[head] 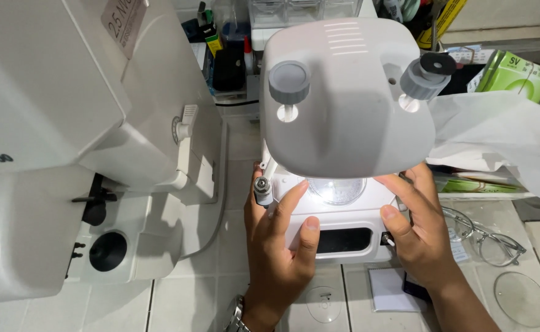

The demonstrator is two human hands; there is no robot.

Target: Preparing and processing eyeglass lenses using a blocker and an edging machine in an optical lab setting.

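While both hands work under the white housing, the left hand (279, 237) sits at the left edge of the lit round lens (337, 190); its index finger stretches up and right so the tip touches or nearly touches the lens rim, thumb lying lower against the front of the white base (301, 230); fingers loosely spread, not closed on anything I can confirm; the right hand (420, 230) mirrors it on the right edge, index finger pointing left toward the rim, thumb tip lower on the base corner; also half open, and whether it pinches the lens I cannot tell, since the overhanging head (344, 98) hides the far half of the lens; key relation: lens lies between the two sets of fingertips, slightly up and away from both, flat on the illuminated stage, round so no long axis; left fingertip looks a bit nearer the rim than the right; a small grey metal knob (262, 189) stands just beside the left index knuckle; dark slot (344, 240) sits below the lens, between the thumbs; outward on the counter (184, 295): clear loose lens (324, 304) near the left wrist, wire-frame glasses (488, 237) and another round lens (521, 299) right of the right hand, well apart from the stage; large white machine (55, 154) at far left.
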